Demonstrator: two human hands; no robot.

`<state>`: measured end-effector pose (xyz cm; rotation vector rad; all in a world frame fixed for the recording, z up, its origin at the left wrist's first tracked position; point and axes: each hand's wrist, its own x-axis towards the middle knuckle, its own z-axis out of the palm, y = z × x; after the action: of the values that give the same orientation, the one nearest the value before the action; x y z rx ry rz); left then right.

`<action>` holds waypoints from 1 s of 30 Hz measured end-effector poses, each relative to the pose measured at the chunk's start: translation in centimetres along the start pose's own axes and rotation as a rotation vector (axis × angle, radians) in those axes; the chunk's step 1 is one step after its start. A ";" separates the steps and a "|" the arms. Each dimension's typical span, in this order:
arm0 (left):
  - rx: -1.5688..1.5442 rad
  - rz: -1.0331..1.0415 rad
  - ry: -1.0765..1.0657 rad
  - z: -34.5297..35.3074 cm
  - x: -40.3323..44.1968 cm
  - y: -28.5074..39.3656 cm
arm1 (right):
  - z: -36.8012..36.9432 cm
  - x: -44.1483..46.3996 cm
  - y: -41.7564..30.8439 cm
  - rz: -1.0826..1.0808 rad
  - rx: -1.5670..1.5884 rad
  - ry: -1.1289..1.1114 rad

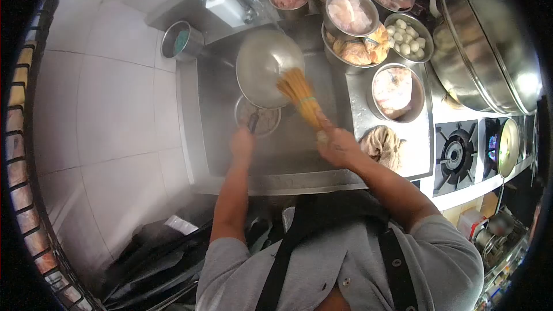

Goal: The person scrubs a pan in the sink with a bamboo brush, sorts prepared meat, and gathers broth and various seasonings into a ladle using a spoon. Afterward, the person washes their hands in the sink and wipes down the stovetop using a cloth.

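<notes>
My left hand is closed round the dark handle of a metal wok, which is tilted inside the steel sink. In my right hand is a bamboo wok brush, gripped at its narrow end. The brush's splayed bristles are at the wok's right side; whether they touch it I cannot tell. Under the wok and its handle lies a round metal bowl or strainer, partly covered, its contents unclear through haze.
Right of the sink are a steel bowl of meat, a crumpled cloth and a bowl of white balls. Large pots and a gas burner stand farther right. A white pump bottle and small pot are behind and left.
</notes>
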<state>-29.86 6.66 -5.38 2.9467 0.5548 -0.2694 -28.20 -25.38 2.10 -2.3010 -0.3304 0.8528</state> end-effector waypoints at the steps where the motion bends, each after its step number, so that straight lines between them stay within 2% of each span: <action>1: 0.017 0.013 -0.091 -0.1 0.2 0.2 | 0.5 1.5 -2.0 0.008 0.042 0.033; 2: 0.034 0.029 -0.183 -0.1 0.3 0.5 | 0.6 2.7 -2.7 0.019 0.083 0.066; 3: 0.034 0.035 -0.179 -0.1 -0.3 0.8 | 0.9 4.0 -1.9 0.019 0.083 0.074; 5: -0.098 0.083 -0.258 -0.5 -1.5 1.1 | 1.8 8.4 -0.2 0.236 0.123 -0.214; 6: -0.089 0.089 -0.251 0.7 -1.8 0.5 | 1.3 10.0 0.6 0.230 0.132 -0.206; 8: -0.278 0.309 0.139 5.3 -2.8 -1.2 | 1.0 12.0 2.6 0.079 -0.157 -0.098; 9: -0.278 0.314 0.142 6.5 -2.8 -1.2 | 2.4 13.4 2.7 0.080 -0.157 -0.092; 11: -0.065 0.221 -0.181 8.0 -2.4 -0.4 | 4.7 16.6 2.2 0.003 -0.142 0.133; 12: -0.070 0.221 -0.177 7.4 -2.4 0.3 | 3.9 14.9 1.1 0.002 -0.147 0.135; 14: -0.069 0.117 -0.378 3.7 -3.3 2.0 | 1.7 9.8 -1.6 -0.015 -0.153 -0.020; 15: -0.074 0.112 -0.369 2.4 -3.7 2.6 | 1.1 8.7 -2.0 -0.025 -0.157 -0.072; 18: -0.085 0.089 -0.281 1.2 -4.9 3.8 | 1.0 9.6 1.6 -0.223 -0.283 0.029; 19: -0.079 0.118 -0.309 1.6 -4.9 3.8 | 3.2 12.8 3.0 -0.135 -0.151 -0.029; 21: -0.092 0.128 -0.279 1.4 -4.2 4.3 | 3.3 14.8 1.8 -0.115 -0.164 -0.057; 22: -0.208 0.120 -0.240 1.4 -4.4 4.0 | 4.3 13.8 0.6 -0.170 -0.294 -0.035; 24: -0.332 0.087 -0.149 0.2 -4.9 3.3 | 0.2 7.6 -1.4 -0.298 0.129 -0.118; 25: -0.281 0.101 -0.253 -0.7 -5.2 3.2 | 0.4 6.8 0.7 -0.411 0.156 -0.088; 26: -0.234 0.111 -0.361 -1.3 -5.7 3.1 | -0.2 4.9 1.4 -0.303 0.315 -0.165; 27: -0.254 0.081 -0.316 -1.4 -6.4 2.9 | -1.8 1.9 0.0 -0.253 0.520 -0.227; 29: -0.099 0.181 -0.426 -0.5 -7.5 2.7 | -5.7 -4.3 -4.2 -0.196 0.977 -0.318; 30: -0.429 0.066 -0.519 1.2 -8.0 2.0 | -7.7 -6.4 -6.5 -0.222 0.951 -0.324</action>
<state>-36.64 1.83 -4.79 2.3447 0.3794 -0.7682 -28.01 -27.05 13.92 -1.2312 -0.2356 0.9849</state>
